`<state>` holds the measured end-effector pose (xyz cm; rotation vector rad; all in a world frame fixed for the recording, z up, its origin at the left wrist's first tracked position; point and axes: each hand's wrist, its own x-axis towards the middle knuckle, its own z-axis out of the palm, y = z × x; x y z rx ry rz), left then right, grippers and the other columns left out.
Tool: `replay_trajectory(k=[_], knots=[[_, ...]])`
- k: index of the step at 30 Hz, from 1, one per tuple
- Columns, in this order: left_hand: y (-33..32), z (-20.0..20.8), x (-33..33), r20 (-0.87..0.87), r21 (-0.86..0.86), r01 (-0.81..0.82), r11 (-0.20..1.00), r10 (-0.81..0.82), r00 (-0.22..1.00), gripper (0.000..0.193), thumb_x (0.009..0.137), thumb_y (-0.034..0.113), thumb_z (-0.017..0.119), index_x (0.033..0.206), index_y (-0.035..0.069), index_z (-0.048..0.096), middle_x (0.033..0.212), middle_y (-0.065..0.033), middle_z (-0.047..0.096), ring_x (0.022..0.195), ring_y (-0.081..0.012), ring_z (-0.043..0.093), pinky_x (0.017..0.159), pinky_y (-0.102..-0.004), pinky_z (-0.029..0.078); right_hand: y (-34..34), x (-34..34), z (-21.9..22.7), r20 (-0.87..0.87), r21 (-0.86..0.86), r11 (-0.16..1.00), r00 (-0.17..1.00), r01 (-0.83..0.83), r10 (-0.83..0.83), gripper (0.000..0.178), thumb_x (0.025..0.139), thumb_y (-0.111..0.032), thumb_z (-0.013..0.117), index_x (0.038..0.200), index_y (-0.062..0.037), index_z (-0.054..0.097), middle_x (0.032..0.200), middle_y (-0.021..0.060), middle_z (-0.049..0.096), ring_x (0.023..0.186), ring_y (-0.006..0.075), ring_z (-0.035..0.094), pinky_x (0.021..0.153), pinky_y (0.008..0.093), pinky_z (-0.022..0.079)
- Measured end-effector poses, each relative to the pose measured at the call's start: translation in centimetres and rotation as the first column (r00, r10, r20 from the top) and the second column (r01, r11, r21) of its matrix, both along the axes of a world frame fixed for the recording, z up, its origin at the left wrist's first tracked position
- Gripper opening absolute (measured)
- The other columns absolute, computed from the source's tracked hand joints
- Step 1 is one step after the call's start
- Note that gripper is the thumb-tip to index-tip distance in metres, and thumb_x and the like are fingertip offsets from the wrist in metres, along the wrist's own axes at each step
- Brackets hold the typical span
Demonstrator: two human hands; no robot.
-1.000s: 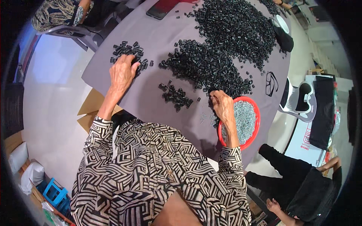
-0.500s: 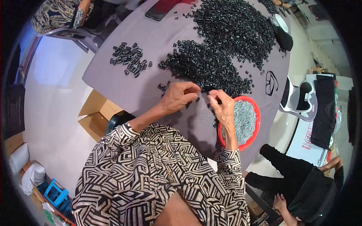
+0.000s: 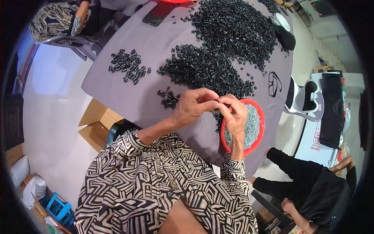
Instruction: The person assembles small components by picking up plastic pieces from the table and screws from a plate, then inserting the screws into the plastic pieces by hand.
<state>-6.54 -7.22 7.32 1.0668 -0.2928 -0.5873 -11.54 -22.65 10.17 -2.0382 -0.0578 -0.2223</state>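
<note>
My left hand (image 3: 194,106) and my right hand (image 3: 235,117) meet fingertip to fingertip above the table's near side. Both are closed in a pinch around a small black part (image 3: 219,101), mostly covered by the fingers. Whether a metal pin is held with it cannot be seen. Under my right wrist stands a red bowl (image 3: 262,125) filled with thin silvery metal pins (image 3: 252,124). A few loose pins (image 3: 204,123) lie on the cloth beside it. Left of my left hand is a small cluster of black parts (image 3: 168,99).
A large heap of small black parts (image 3: 235,31) spreads beyond my hands, with a smaller group (image 3: 126,64) at the left. Eyeglasses (image 3: 274,84) and a phone (image 3: 157,14) lie on the grey tablecloth (image 3: 105,84). People sit at far left and lower right.
My hands have come together, the fingertips now touching around the small black part. The right hand has turned inward. The whole view has shifted slightly.
</note>
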Motion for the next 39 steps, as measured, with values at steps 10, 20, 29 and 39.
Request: replay_trajectory(k=[10,20,29,39], knots=[[1.4,-0.3,3.2,-0.087,0.049,0.209,0.977,-0.204,0.975,0.014,0.08,0.013,0.063,0.085,0.001,0.061,0.072,-0.004,0.06,0.064,-0.0098,0.056,0.06,-0.0229,0.047,0.7,1.6,0.2,-0.164,0.153,0.987,0.986,0.04,-0.015,0.007,0.075,0.002,0.06,0.082,0.0009,0.06,0.075,0.0045,0.06,0.068,0.0119,0.056,0.063,0.0233,0.044],[2.8,-2.2,2.6,-0.414,0.009,0.198,0.98,-0.177,0.893,0.013,0.083,0.013,0.058,0.091,0.002,0.058,0.081,-0.007,0.062,0.069,-0.0143,0.06,0.064,-0.0269,0.051,-0.7,0.8,-6.1,-0.118,-0.769,0.594,0.966,-0.236,0.231,0.011,0.064,0.001,0.055,0.074,-0.0037,0.055,0.068,0.0096,0.053,0.068,0.0276,0.055,0.057,0.0361,0.044],[1.7,-1.5,2.4,-0.407,-0.311,0.16,0.937,-0.284,0.868,0.012,0.085,0.01,0.056,0.093,0.002,0.058,0.084,-0.0091,0.062,0.072,-0.0171,0.06,0.066,-0.0303,0.052,-1.8,1.2,-5.0,-0.178,-0.428,0.871,0.967,-0.242,0.181,0.01,0.063,0.003,0.055,0.072,-0.0028,0.055,0.065,0.008,0.055,0.061,0.0218,0.055,0.054,0.0306,0.044],[0.4,1.5,2.0,-0.108,-0.132,0.206,0.97,-0.22,0.969,0.012,0.082,0.01,0.06,0.089,0.0,0.06,0.076,-0.006,0.061,0.067,-0.0123,0.058,0.063,-0.0242,0.048,-0.9,0.6,3.4,-0.015,0.293,0.956,1.0,-0.016,0.021,0.01,0.073,0.005,0.062,0.082,0.0046,0.059,0.077,0.0087,0.059,0.069,0.0131,0.057,0.063,0.0222,0.045]])
